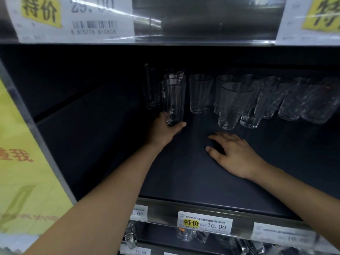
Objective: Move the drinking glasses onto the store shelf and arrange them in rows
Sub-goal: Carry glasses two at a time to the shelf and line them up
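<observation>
Head view: many drinking glasses (231, 105) already stand on the store shelf (184, 172) — left hand (163, 132) grips a tall glass (173, 102), right hand (233, 153) rests flat; front rows apparently unfilled.

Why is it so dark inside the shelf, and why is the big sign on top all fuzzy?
Head view: the shelf above shades the shelf floor, so the clear glasses look dim; the top price tag is blurred, with glare streaks on its cover; the wide lens tilts those at the far right; the left hand gripping the tall glass looks sharper.
</observation>
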### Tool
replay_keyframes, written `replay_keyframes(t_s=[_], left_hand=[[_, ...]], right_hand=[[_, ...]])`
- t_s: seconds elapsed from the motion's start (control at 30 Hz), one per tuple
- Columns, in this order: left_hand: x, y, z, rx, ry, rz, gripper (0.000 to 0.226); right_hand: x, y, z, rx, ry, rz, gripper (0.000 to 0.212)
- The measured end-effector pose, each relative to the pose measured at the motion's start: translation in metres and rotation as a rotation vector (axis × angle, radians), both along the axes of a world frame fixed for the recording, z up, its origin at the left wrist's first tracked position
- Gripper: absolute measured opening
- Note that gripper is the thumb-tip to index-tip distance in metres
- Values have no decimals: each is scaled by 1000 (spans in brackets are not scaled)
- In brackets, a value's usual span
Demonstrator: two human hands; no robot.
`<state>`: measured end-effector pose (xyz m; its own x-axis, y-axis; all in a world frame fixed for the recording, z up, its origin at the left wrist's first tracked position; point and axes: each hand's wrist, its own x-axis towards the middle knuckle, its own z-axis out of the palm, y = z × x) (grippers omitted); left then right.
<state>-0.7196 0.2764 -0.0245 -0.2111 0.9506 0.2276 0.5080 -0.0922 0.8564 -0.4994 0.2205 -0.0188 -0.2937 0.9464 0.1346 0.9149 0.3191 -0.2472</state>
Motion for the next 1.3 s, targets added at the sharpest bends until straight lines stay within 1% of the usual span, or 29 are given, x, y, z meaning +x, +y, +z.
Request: replay_keyframes(t_s=[0.1, 0.23, 0.3, 0.37, 0.43, 0.5, 0.57, 0.63, 0.73, 0.8, 0.97, 1.13, 1.3], left_hand=[[0, -3, 2, -4, 35, 4, 72], [0, -13, 7, -2, 35, 34, 68], [2, -24, 10, -34, 84, 57, 68], [7, -42, 12, -51, 141, 59, 57], [13, -61, 16, -52, 132, 49, 47], [19, -79, 18, -79, 73, 12, 47], [29, -97, 19, -89, -14, -14, 47], [46, -118, 22, -64, -138, -38, 35], [83, -149, 31, -50, -295, -134, 14], [114, -164, 36, -64, -367, -212, 10], [209, -194, 43, -100, -442, -426, 9], [323, -222, 49, -150, -406, -632, 10], [444, -244, 54, -155, -379, -700, 11]], right_hand=[[1, 2, -1, 6, 13, 2, 56], [3, 4, -2, 1, 35, 8, 55], [6, 7, 0, -31, 110, 6, 55], [11, 7, 5, -105, 218, -8, 50], [20, -1, 14, -202, 365, -44, 41], [35, -19, 23, -258, 589, -83, 32], [54, -46, 30, -230, 760, -122, 26], [77, -78, 35, -158, 850, -166, 25], [120, -130, 39, -54, 930, -228, 26], [154, -164, 40, 8, 964, -294, 25], [244, -244, 39, 126, 939, -503, 34], [339, -306, 43, 222, 970, -663, 33], [441, -349, 47, 228, 923, -722, 32]])
